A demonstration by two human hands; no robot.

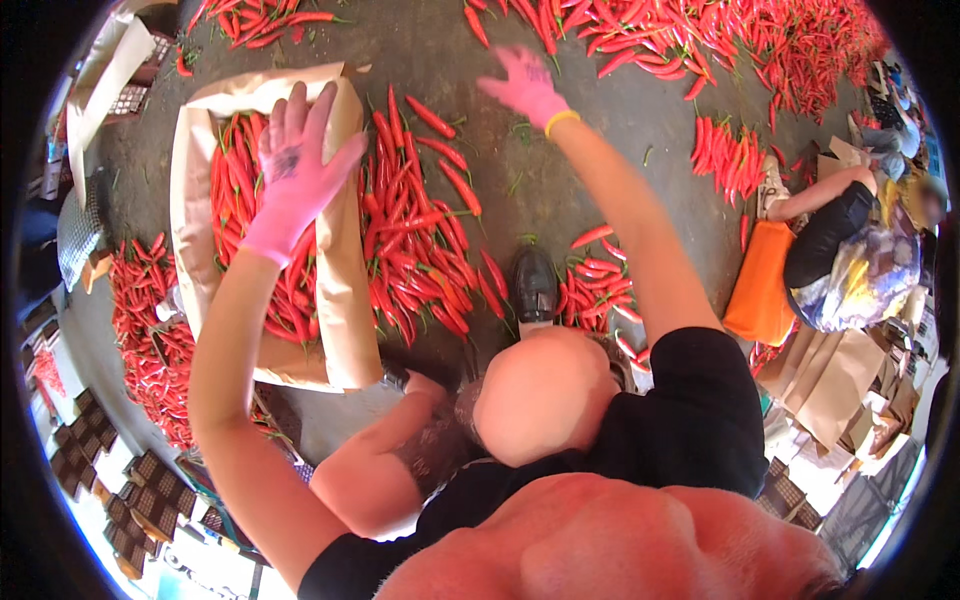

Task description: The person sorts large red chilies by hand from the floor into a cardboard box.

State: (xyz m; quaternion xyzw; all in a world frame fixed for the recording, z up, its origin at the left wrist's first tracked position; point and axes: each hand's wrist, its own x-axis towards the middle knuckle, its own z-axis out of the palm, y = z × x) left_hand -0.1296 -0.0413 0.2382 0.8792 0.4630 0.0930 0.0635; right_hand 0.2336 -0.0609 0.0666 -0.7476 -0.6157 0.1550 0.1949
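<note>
My left hand point(300, 161), in a pink glove, is spread flat over red chili peppers point(236, 169) inside a brown paper bag point(341, 277) with a rolled rim. Whether the palm presses on the peppers cannot be told. To the bag's right, a loose heap of long red chilies point(412, 232) lies on the floor. My right hand point(525, 82), also gloved in pink with a yellow cuff, reaches forward over the concrete, fingers apart and holding nothing. Just beyond it are the nearest chilies point(532, 19) of a large spread-out pile.
More chilies point(154, 360) lie left of the bag, and a small heap point(596, 289) sits by my black shoe point(534, 285). At right, a person point(855, 255) sits near an orange stool point(757, 285) and folded paper bags point(825, 375). Brown plastic crates point(135, 517) stand at lower left.
</note>
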